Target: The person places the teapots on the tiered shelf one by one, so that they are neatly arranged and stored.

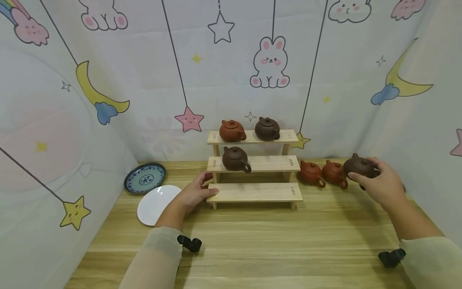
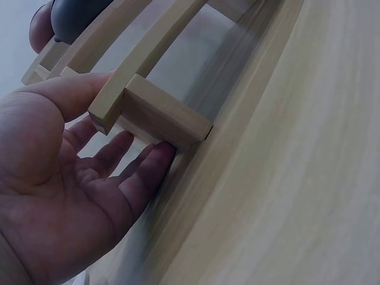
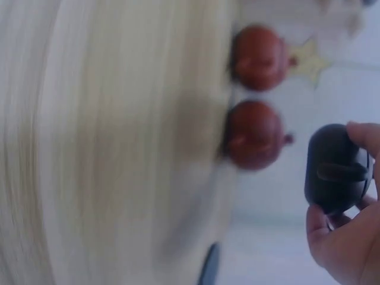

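Note:
My left hand (image 1: pixel 193 194) holds the left end of a three-step wooden stand (image 1: pixel 252 192). In the left wrist view its thumb lies on the lowest step and its fingers curl in by the end leg (image 2: pixel 163 113). My right hand (image 1: pixel 384 182) grips a dark brown teapot (image 1: pixel 357 165) around its body; the right wrist view shows this teapot (image 3: pixel 335 169) raised off the table, its handle towards the camera. Two reddish-brown teapots, one nearer the stand (image 1: pixel 311 173) and one beside it (image 1: pixel 334 172), sit on the table left of the right hand.
On the top step are a reddish-brown teapot (image 1: pixel 232 131) and a dark one (image 1: pixel 267 129). Another dark teapot (image 1: pixel 235 159) sits on the middle step. At left lie a blue patterned plate (image 1: pixel 137 184) and a white plate (image 1: pixel 151 206). Printed cloth walls (image 1: pixel 231 92) enclose the wooden table (image 1: pixel 274 245).

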